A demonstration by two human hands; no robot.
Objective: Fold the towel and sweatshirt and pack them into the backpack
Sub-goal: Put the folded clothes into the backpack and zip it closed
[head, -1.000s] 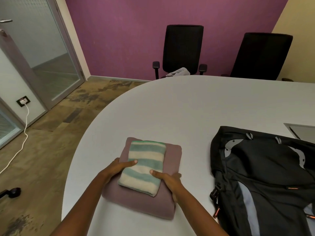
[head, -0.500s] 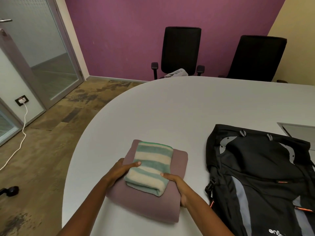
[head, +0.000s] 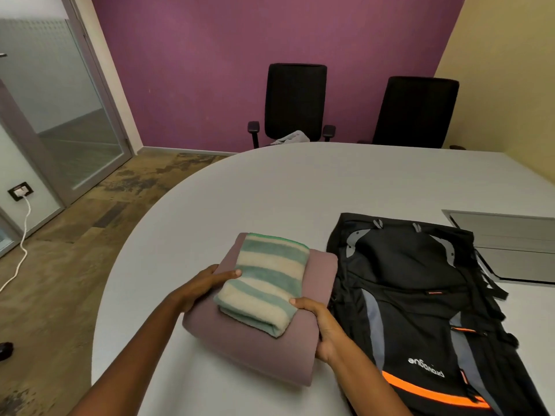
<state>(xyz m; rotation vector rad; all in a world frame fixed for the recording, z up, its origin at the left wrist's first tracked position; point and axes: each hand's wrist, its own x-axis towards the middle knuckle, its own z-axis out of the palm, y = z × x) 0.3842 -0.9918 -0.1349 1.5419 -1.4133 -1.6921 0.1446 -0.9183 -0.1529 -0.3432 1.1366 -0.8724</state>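
Resting on the folded mauve sweatshirt [head: 255,346], the folded striped towel [head: 264,280] tops one stack on the white table [head: 300,190]. The stack is just beside the black backpack [head: 414,283], which lies flat to its right. On the stack's left side the left hand [head: 201,288] clasps the sweatshirt, thumb on the towel. The right hand [head: 326,328] clasps the near right corner, thumb at the towel's edge. The other fingers are hidden. Two black chairs [head: 295,100] stand beyond the table.

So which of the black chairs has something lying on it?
The black chair with armrests, the one nearer the glass door: a pale crumpled cloth lies on its seat. The other chair shows no cloth, though the table hides its seat.
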